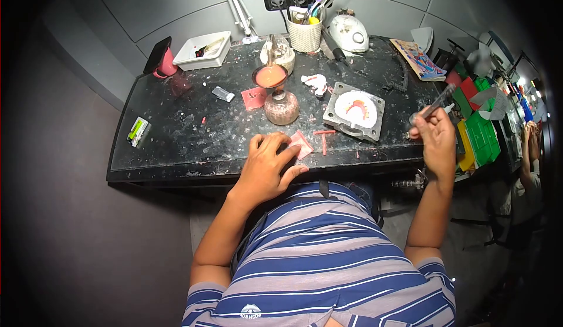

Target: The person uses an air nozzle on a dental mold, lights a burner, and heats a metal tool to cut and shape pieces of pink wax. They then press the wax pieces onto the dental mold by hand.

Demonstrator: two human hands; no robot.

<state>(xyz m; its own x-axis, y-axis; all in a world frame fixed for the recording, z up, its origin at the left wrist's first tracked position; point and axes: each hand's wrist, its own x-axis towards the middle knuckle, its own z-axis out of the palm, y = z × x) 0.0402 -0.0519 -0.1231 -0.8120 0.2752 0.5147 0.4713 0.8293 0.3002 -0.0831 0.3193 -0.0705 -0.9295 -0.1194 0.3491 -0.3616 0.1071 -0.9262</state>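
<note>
My left hand (270, 164) rests at the table's front edge, fingers apart and bent. Its fingertips lie on a piece of pink wax sheet (302, 146), partly covering it. Out at the right edge, my right hand (437, 138) is closed around a slim grey tool (437, 102) that points up and to the right; its exact kind is not clear. Between the hands, two thin pink wax strips (324, 144) lie beside the sheet. Behind them stands a metal flask half (332, 119) holding white plaster with a pink and red arch (359, 111).
A spirit burner (281, 109) stands mid-table, with a dish of melted pink wax (271, 76) above it. Farther back are a white tray (202, 50), a tool cup (305, 35) and a white device (349, 33). Green bins (482, 138) stand right; another person's arm (526, 151) shows beyond.
</note>
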